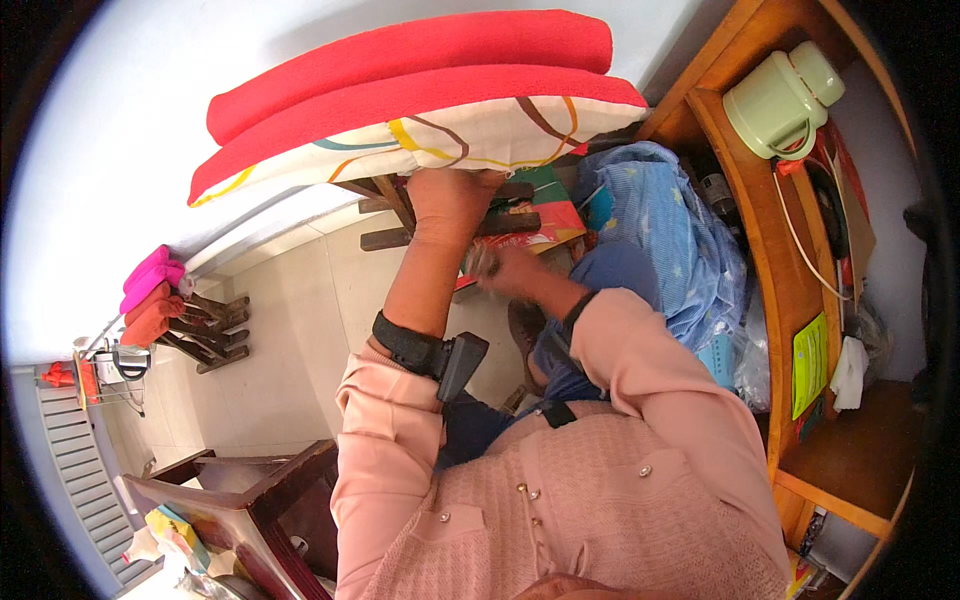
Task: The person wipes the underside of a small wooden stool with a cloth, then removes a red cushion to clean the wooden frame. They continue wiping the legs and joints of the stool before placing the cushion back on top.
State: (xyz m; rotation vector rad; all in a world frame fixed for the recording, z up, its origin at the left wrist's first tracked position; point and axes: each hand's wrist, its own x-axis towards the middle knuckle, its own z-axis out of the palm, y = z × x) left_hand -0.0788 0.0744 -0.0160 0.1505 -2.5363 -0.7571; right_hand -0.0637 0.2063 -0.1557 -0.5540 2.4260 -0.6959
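Note:
My left hand [454,199] reaches up to the lower edge of a white cushion [487,139] with coloured curved lines; its fingers are hidden there, so its grip cannot be told. Two thick red fabric layers [420,56] lie along the cushion's upper side. Below and to the right, my right hand [499,270] is blurred, its fingers bent in. Whether it holds anything cannot be told. Dark wooden legs [386,238] of a stool or rack stick out under the cushion beside my left wrist. A red and green printed box [555,202] is behind my hands.
Blue patterned cloth [660,225] is heaped at the right, beside a wooden shelf unit [757,285] bearing a pale green thermos jug [780,101]. On the tiled floor [292,300] at left, folded wooden stools [217,330] lean near pink and orange cloths. A dark wooden table frame [255,495] stands lower left.

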